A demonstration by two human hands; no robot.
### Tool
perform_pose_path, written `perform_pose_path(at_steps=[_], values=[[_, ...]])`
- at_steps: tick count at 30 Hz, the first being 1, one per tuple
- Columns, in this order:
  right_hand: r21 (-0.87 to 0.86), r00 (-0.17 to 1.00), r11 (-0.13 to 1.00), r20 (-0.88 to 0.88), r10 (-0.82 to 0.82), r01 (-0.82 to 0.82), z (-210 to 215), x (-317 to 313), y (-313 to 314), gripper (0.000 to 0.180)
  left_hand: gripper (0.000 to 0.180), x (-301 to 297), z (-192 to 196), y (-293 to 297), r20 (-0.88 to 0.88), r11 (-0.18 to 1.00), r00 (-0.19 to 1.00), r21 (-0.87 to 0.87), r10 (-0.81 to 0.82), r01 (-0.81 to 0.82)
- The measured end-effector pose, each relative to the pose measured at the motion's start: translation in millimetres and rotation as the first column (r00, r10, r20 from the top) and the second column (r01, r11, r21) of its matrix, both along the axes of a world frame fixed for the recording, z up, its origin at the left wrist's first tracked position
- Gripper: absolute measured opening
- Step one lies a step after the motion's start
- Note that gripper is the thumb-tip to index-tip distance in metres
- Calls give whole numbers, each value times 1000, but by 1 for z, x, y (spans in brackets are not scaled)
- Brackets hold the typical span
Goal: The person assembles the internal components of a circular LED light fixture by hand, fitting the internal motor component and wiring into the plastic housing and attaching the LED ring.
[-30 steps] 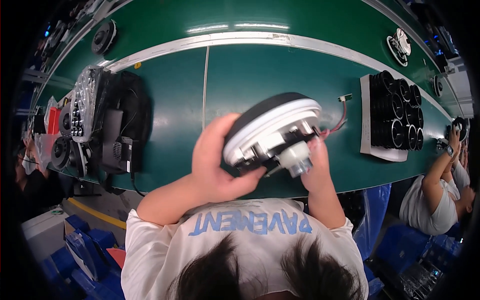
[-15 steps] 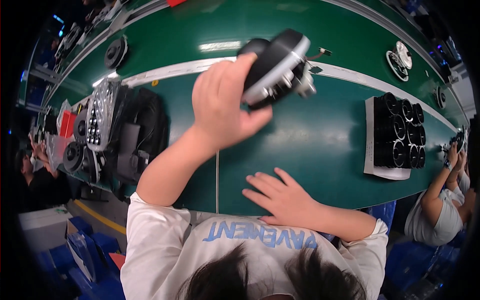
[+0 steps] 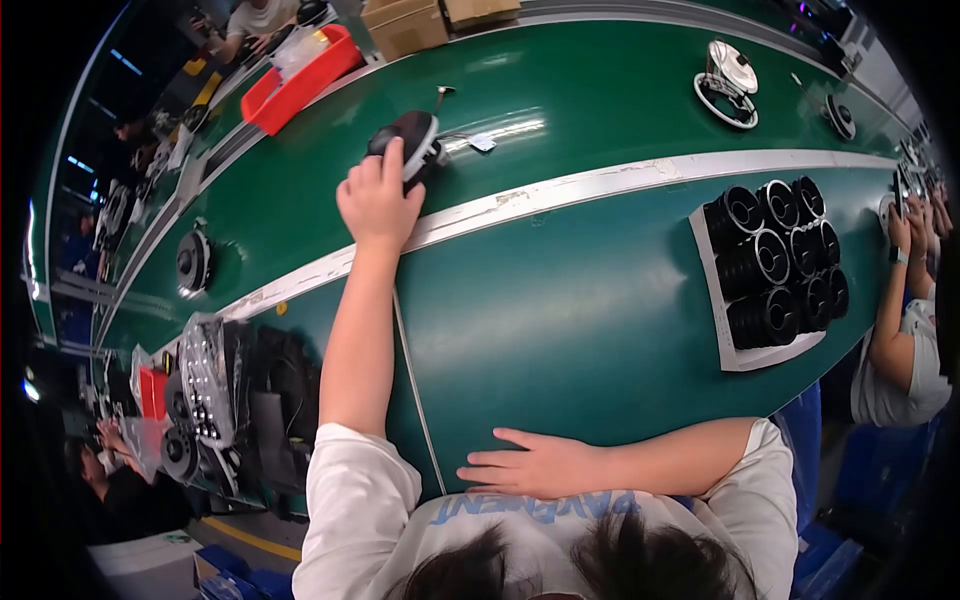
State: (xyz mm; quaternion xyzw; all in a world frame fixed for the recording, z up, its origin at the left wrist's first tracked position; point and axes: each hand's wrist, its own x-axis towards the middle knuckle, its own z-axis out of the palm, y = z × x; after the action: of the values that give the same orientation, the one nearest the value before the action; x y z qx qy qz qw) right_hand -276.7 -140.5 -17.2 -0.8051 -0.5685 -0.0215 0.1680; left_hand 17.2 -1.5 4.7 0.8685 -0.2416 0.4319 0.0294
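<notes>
1. the left hand (image 3: 378,210) is stretched far forward, its fingers closed around the dark side of a round black-and-white unit (image 3: 418,148).
2. that unit is tilted on edge at the far green surface (image 3: 600,85), just beyond the pale strip (image 3: 580,190); it is blurred and partly covered by the hand, so i cannot tell whether it touches the surface below.
3. thin leads show beside the unit: one rises to a small connector (image 3: 445,90), and a white tab (image 3: 482,142) lies to its right.
4. the right hand (image 3: 535,465) holds nothing; it is spread flat with fingers parted and pointing left, by the near edge of the green table (image 3: 560,320), close to the white shirt (image 3: 360,500).
5. on the right of the table, black ring-shaped parts (image 3: 770,258) stand grouped in a white tray (image 3: 709,290).
6. on the left are clear-wrapped parts (image 3: 205,380) beside a black bag (image 3: 290,380).
7. across the far surface sit a dark round unit (image 3: 193,262) at left and a white round assembly (image 3: 735,68) with a ring at right.
8. a red bin (image 3: 300,85) stands near cardboard boxes (image 3: 405,28) along the far side.
9. at the right edge a co-worker (image 3: 900,350) has both arms raised.
</notes>
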Motion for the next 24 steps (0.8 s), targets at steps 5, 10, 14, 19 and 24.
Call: perform_pose_path(at_steps=[5,10,14,19,24], values=[[11,996,999,85,-36,36,-4,1,-2,58,59,-8,3,-9,-98,1000,995,7,-4,5],[-13,995,999,89,-33,34,-9,0,1,52,44,-18,7,-4,-169,992,985,-129,-16,-6],[3,993,999,111,-41,41,-9,0,1,56,43,-15,2,-2,-216,976,976,-213,-2,-46],[12,993,1000,117,-26,24,-10,0,2,60,35,-14,-6,0,-222,947,974,-303,39,-107],[20,992,999,123,-39,37,-10,-1,2,60,31,-16,-2,-1,-161,954,984,-273,83,-125]])
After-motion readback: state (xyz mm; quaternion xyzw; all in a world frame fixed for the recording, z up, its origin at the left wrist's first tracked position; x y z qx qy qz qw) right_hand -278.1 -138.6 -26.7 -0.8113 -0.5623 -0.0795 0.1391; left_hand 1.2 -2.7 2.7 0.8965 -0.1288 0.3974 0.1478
